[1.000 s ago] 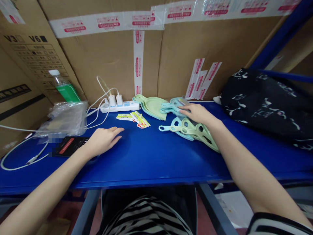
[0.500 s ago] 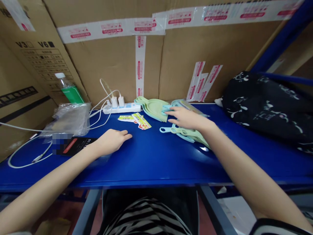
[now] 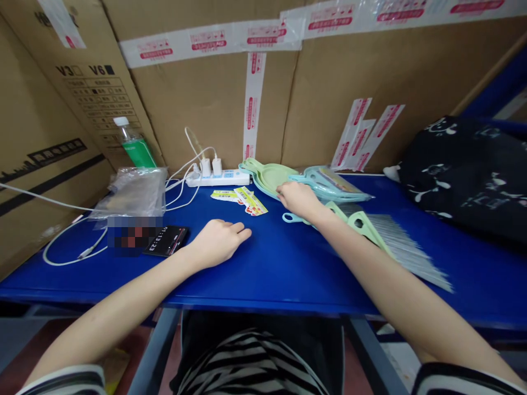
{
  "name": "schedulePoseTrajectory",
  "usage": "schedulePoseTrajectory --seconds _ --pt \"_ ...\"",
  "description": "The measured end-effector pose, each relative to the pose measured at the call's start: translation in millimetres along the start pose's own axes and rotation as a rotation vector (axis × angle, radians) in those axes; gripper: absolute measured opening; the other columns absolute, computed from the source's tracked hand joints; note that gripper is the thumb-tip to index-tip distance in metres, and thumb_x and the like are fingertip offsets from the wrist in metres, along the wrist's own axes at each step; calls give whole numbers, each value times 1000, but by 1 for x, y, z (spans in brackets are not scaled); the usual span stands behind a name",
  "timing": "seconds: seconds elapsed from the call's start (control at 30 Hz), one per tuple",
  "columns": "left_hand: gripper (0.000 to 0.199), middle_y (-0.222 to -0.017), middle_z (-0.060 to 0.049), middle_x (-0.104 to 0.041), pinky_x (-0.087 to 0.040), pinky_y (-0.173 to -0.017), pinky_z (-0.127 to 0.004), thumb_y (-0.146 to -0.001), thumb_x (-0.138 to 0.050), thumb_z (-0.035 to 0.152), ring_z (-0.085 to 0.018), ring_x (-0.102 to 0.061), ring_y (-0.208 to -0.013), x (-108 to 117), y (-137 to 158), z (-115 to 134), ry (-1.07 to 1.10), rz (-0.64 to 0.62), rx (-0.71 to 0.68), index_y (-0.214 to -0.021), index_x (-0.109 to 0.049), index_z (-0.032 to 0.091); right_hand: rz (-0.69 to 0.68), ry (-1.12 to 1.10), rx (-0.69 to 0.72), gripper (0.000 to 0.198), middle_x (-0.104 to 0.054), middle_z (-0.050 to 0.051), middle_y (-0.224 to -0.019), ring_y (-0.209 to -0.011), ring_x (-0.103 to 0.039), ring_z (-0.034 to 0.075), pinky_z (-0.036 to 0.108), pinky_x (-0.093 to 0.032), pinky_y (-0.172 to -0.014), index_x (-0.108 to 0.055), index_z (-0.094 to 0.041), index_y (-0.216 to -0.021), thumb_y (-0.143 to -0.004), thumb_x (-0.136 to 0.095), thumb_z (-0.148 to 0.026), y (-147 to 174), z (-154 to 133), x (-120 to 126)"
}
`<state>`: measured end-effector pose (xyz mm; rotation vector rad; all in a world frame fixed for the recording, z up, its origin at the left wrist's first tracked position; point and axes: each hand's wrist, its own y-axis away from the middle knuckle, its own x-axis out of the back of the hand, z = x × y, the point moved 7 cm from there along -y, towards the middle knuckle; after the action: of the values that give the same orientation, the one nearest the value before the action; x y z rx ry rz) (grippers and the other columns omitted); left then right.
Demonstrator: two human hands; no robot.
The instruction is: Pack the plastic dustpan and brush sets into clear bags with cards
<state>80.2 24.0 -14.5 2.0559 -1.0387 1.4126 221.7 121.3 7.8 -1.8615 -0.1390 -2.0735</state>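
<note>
My left hand (image 3: 220, 241) hangs low over the blue table, beside a dark phone (image 3: 168, 241). Its fingers are loosely bent and a little apart, with nothing in them. My right hand (image 3: 300, 198) is closed, fingertips down at the right edge of a light green dustpan (image 3: 275, 176), which lies nested on a pale blue one. Whatever is between those fingers is hidden. Just behind this hand lies a blue dustpan in clear plastic packaging (image 3: 333, 184). Under my right forearm are small brushes with green handles (image 3: 366, 227) and grey bristles (image 3: 411, 249), partly covered.
Printed cardboard tags (image 3: 251, 201) lie by a white power strip (image 3: 230, 178) with chargers and cables. At the left are a crumpled clear bag (image 3: 135, 192) and a green-labelled bottle (image 3: 138, 148). A black patterned bag (image 3: 465, 175) fills the right side; taped cardboard (image 3: 197, 99) stands behind.
The view has shifted, showing more of the brushes and their bristles. My right hand's fingers, spread before, have curled closed near the dustpans. My left hand stays low over the table.
</note>
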Motion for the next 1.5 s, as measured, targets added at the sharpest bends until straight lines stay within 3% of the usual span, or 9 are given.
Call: schedulePoseTrajectory --seconds 0.23,0.53,0.73,0.97,1.1,1.2,1.37,1.5 --pt "32 -84 -3 -65 -48 -63 -27 -91 -38 14 -16 -65 -71 -1 -2 -5 70 30 10 -116 -57 19 22 -50 -26 26 -70 19 -105 -99 -65 34 35 -44 -67 -69 -15 -101 -85 -49 -14 1 0 7" --pt "36 -89 -5 -64 -49 -61 -27 -93 -36 16 -16 -65 -71 -3 -2 -12 70 64 79 -125 -54 20 105 -80 15 22 -71 15 -98 -89 -65 28 32 -39 -63 -69 -16 -93 -87 -48 -15 10 0 18" --pt "38 -96 -5 -63 -52 -65 -28 -93 -37 16 -17 -66 -75 -4 0 -23 126 89 162 -127 -52 22 69 -88 49 20 -71 14 -98 -88 -65 27 31 -36 -61 -68 -16 -95 -90 -48 -18 20 -13 27" --pt "44 -123 -12 -54 -58 -74 -34 -94 -38 19 -20 -65 -95 -2 3 -37 252 219 258 -138 -38 21 43 -104 218 19 -71 11 -91 -82 -64 23 29 -32 -60 -66 -15 -95 -90 -48 -17 31 -43 30" --pt "45 -134 -17 -46 -57 -84 -36 -92 -38 14 -23 -59 -112 1 4 -36 282 329 205 -138 -35 15 36 -71 374 21 -70 11 -92 -83 -64 22 29 -31 -60 -65 -13 -100 -93 -45 -16 43 -66 33" --pt "41 -130 -17 -51 -58 -83 -36 -91 -37 11 -23 -62 -108 1 4 -35 242 344 175 -132 -42 13 43 -43 441 21 -70 12 -92 -84 -64 22 29 -30 -59 -63 -12 -104 -92 -45 -13 51 -77 36" --pt "26 -107 -8 -64 -58 -71 -30 -96 -37 18 -18 -67 -88 4 4 -37 187 353 179 -112 -57 18 52 -27 530 20 -70 12 -89 -83 -64 21 29 -31 -59 -64 -11 -103 -91 -48 -12 55 -87 32" --pt "28 -90 -3 -67 -53 -62 -25 -99 -36 24 -15 -66 -73 10 6 -35 95 364 142 -92 -63 18 99 -52 619 16 -69 10 -86 -80 -63 20 28 -33 -60 -65 -12 -98 -90 -50 -13 56 -91 29"
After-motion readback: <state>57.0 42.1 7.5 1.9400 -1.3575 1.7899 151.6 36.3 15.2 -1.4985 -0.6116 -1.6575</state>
